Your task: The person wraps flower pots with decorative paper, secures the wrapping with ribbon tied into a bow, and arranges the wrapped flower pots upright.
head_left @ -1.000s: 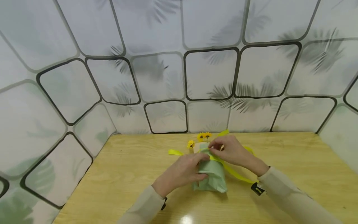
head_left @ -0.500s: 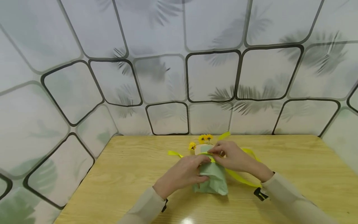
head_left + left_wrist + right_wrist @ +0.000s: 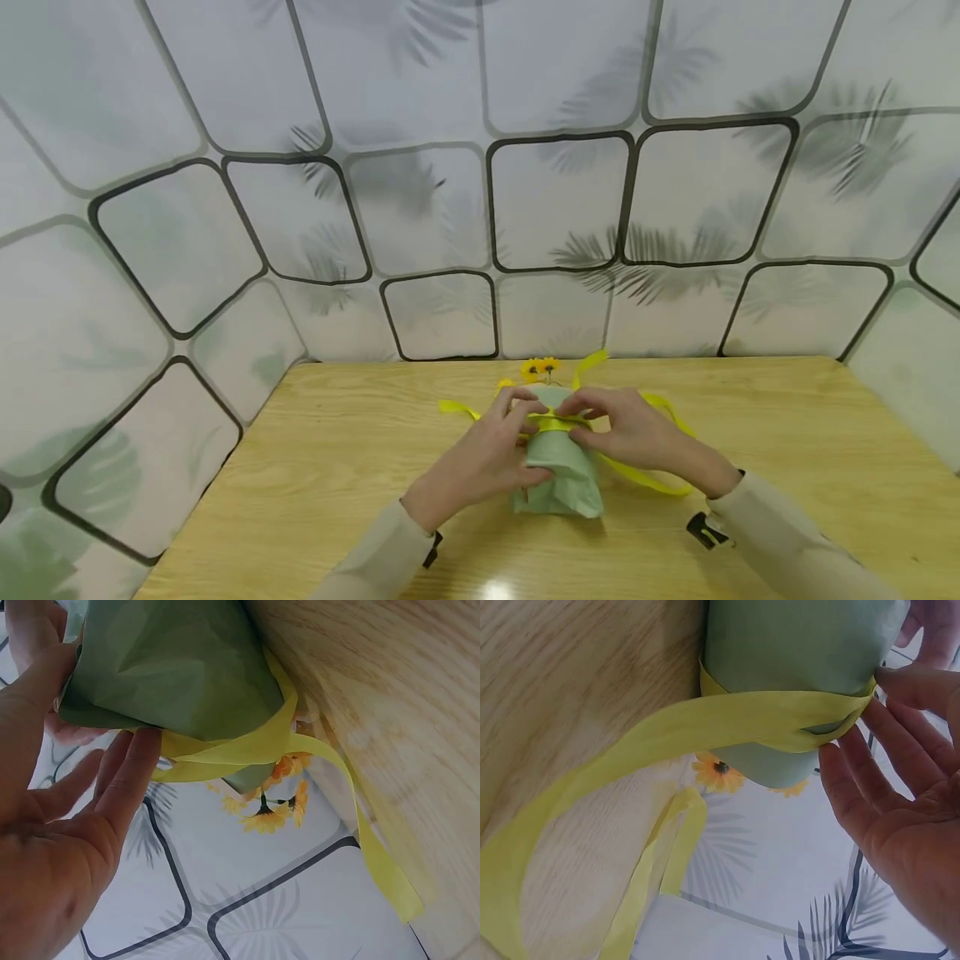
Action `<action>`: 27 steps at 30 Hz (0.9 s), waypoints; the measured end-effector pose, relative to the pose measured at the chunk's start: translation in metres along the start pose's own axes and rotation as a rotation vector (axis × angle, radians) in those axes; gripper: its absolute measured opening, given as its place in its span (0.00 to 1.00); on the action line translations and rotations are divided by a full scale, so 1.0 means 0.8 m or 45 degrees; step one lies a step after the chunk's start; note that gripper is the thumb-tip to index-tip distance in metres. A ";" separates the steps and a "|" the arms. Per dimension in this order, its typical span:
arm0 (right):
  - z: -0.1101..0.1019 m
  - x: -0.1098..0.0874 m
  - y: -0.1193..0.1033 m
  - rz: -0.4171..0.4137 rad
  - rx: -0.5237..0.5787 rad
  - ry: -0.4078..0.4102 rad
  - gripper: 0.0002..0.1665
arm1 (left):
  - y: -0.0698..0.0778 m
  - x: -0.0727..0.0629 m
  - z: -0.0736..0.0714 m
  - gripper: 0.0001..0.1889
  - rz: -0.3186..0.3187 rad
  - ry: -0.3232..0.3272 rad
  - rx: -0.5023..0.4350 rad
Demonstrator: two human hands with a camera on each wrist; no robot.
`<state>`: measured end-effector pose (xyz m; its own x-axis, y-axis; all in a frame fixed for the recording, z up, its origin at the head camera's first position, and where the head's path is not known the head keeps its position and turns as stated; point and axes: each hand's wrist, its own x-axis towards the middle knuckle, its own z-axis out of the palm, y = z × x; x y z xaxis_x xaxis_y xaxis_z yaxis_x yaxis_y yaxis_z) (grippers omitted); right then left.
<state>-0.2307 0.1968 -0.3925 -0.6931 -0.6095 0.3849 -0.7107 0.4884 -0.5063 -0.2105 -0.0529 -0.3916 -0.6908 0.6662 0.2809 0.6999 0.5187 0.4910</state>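
A small bouquet wrapped in pale green paper (image 3: 564,467) lies on the table, its yellow flowers (image 3: 540,367) showing past the far end. Yellow ribbon (image 3: 553,424) circles the wrap. My left hand (image 3: 476,462) holds the bouquet from the left, thumb low on the paper and fingers bent at the ribbon. From the right, my right hand (image 3: 641,429) pinches the ribbon between thumb and fingers at the front of the wrap. In the right wrist view the ribbon (image 3: 735,718) shows two bands meeting at the fingertips (image 3: 832,754). The crossing is partly hidden by the fingers.
Loose ribbon tails (image 3: 379,859) spread to the left, the back and the right of the bouquet. The wooden table (image 3: 360,442) meets a patterned wall covering (image 3: 562,204) at its back edge. A black buckle (image 3: 707,531) hangs at the right sleeve.
My left fingers have lifted and moved up to the ribbon beside the right fingertips, partly covering the left flower. The right hand stays at the ribbon, its fingers shifted slightly.
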 end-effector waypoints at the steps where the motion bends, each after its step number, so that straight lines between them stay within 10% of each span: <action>1: 0.000 0.001 0.000 -0.022 -0.003 0.008 0.15 | 0.000 0.001 -0.001 0.34 -0.006 0.002 0.010; 10: 0.000 0.007 -0.004 -0.230 -0.183 0.078 0.12 | 0.001 0.011 -0.013 0.30 -0.010 -0.029 0.197; 17: 0.012 -0.007 -0.019 -0.160 -0.214 -0.018 0.16 | 0.000 0.001 -0.009 0.28 -0.040 -0.073 0.167; 27: 0.020 -0.004 -0.025 -0.312 -0.316 0.064 0.12 | -0.016 -0.004 -0.028 0.29 -0.085 -0.185 -0.167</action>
<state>-0.2119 0.1792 -0.3956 -0.4987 -0.6993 0.5121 -0.8602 0.4720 -0.1931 -0.2218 -0.0738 -0.3802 -0.6949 0.7079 0.1266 0.6171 0.4966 0.6103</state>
